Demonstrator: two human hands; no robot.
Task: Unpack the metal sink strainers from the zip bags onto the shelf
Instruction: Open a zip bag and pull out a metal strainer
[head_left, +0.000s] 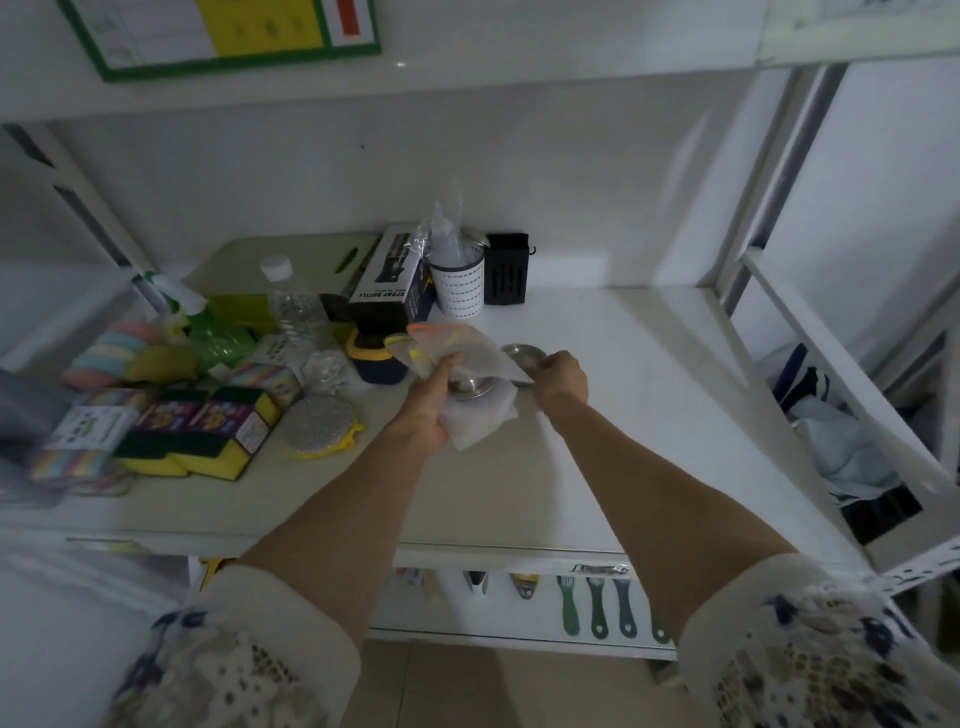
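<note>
Left hand (434, 410) gripping zip bags (457, 374), one strainer (470, 387) inside, rim downward; right hand (561, 379) pinching second strainer (522, 356) at three o'clock.

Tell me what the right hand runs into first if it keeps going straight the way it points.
The right hand points left and slightly away, fingers at the metal strainer on the shelf. Beyond that it would likely meet the zip bags in the left hand; depth is unclear.

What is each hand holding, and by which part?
The left hand clutches zip bags bunched, a strainer inside. The right hand holds a metal strainer by its rim.
</note>
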